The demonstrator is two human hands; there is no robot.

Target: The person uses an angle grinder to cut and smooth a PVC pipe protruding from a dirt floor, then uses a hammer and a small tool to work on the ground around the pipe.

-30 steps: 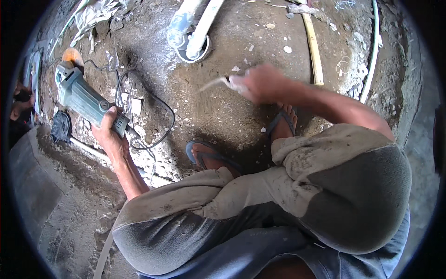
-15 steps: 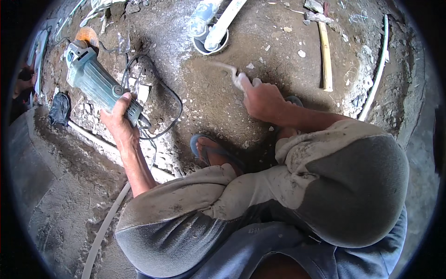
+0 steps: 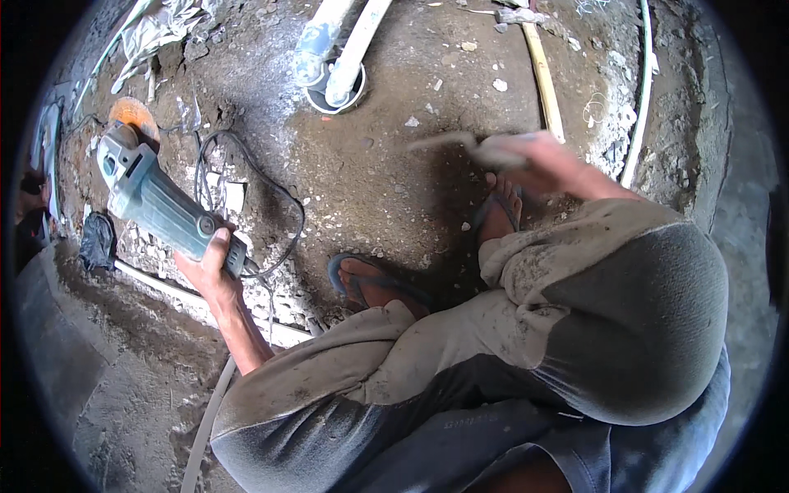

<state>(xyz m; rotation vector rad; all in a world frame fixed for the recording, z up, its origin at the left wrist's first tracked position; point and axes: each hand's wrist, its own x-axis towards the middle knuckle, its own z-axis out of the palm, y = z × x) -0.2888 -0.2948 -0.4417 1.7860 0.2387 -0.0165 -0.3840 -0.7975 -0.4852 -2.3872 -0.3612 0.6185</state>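
Observation:
My left hand [image 3: 209, 275] is wrapped round the rear of a grey-green angle grinder [image 3: 168, 205], whose orange disc [image 3: 136, 117] points away at the far left. The grinder's black cord [image 3: 289, 195] loops over the dirt beside it. Over on the right, my right hand [image 3: 534, 160] is closed on the handle of what looks like a small trowel [image 3: 444, 141], smeared by motion. Its thin blade points left above the bare soil. Past the blade, two pale pipes [image 3: 357, 49] stand or lean in a round white pipe mouth [image 3: 339, 105] in the ground.
A hammer with a yellow handle [image 3: 542, 82] lies at the far right, near a long pale conduit [image 3: 639, 107]. A black plastic bag [image 3: 97, 241] and a white pipe [image 3: 160, 286] lie at the left. My sandalled feet [image 3: 374, 279] are between my hands. Rubble is scattered about.
My right hand has swung right and back toward me with the trowel. The left hand still grips the grinder. The whole view has shifted a little.

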